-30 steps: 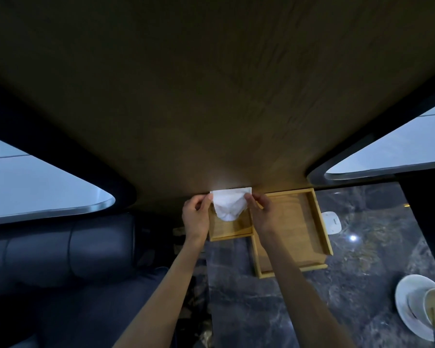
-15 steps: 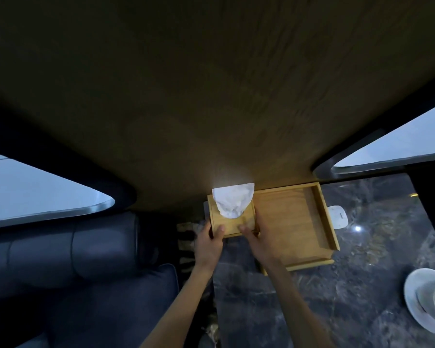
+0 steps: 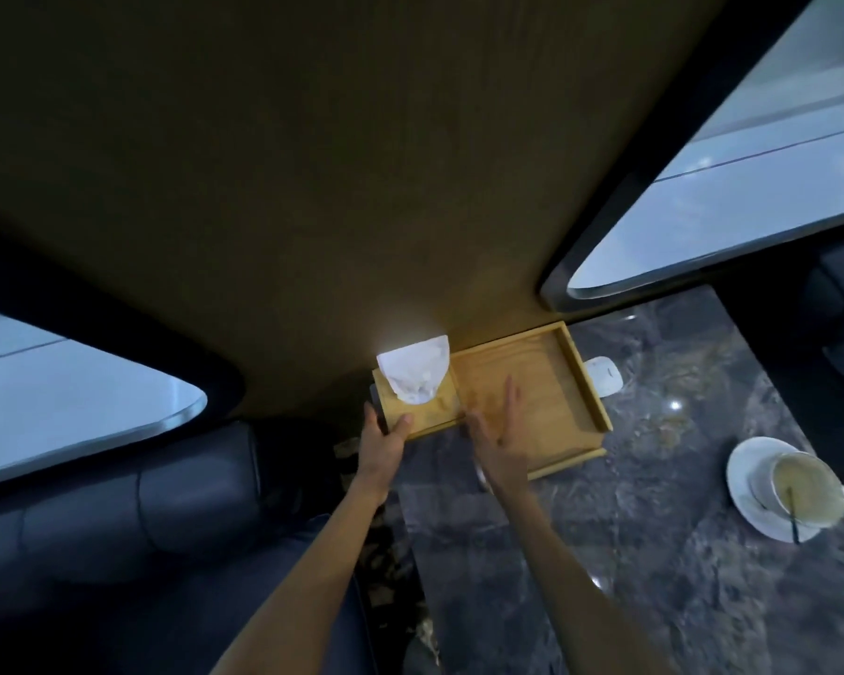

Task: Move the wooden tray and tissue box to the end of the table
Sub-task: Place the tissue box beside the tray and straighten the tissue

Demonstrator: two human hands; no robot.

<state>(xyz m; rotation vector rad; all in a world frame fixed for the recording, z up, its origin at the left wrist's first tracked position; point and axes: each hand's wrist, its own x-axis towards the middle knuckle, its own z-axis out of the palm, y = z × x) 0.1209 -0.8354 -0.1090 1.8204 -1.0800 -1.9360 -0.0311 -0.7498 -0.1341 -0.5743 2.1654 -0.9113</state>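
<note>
A wooden tissue box (image 3: 437, 415) with a white tissue (image 3: 416, 375) sticking up stands at the far left corner of the dark marble table (image 3: 629, 528), against the wooden wall panel. The shallow wooden tray (image 3: 551, 382) lies right beside it, also against the panel. My left hand (image 3: 383, 440) grips the box's near left corner, thumb on top. My right hand (image 3: 498, 436) hovers with fingers spread over the tray's near left part, holding nothing.
A small white device (image 3: 603, 376) lies just right of the tray. A white cup with a spoon on a saucer (image 3: 790, 489) sits at the table's right edge. A dark leather seat (image 3: 142, 518) is to the left, windows on both sides.
Both hands held the box's sides a second ago, then shifted to its near edge. Now my right hand has let go and opened over the tray; the left stays on the box.
</note>
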